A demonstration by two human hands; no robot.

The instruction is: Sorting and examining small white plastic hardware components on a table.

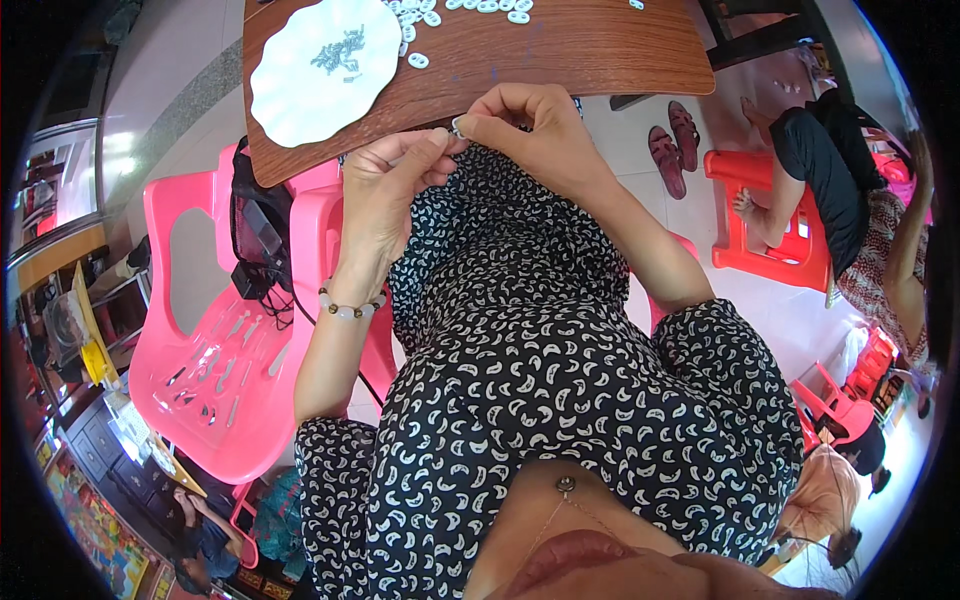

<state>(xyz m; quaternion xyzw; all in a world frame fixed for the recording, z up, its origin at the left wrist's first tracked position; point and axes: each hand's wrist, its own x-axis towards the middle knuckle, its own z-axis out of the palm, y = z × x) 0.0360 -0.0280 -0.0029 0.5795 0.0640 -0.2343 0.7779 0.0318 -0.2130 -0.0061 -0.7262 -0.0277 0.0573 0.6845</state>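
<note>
My left hand (385,180) and my right hand (545,135) meet just off the near edge of the wooden table, thumbs and forefingers pinched together. Between the fingertips shows a small white piece (458,127) with a dark spot, mostly hidden by the fingers. Whether the left fingertips also grip something else is too small to make out. On the table, a white scallop-edged plate (285,105) carries a heap of tiny grey metal pieces (340,54). Beside it lie several white oval pieces with two holes (418,61), some scattered and some heaped at the far edge.
The brown table (600,50) ends right in front of my hands. A pink plastic chair (200,400) with a black mesh bag (262,220) stands at my left. To the right are sandals (668,160), a red stool (735,215) and a seated person (890,270).
</note>
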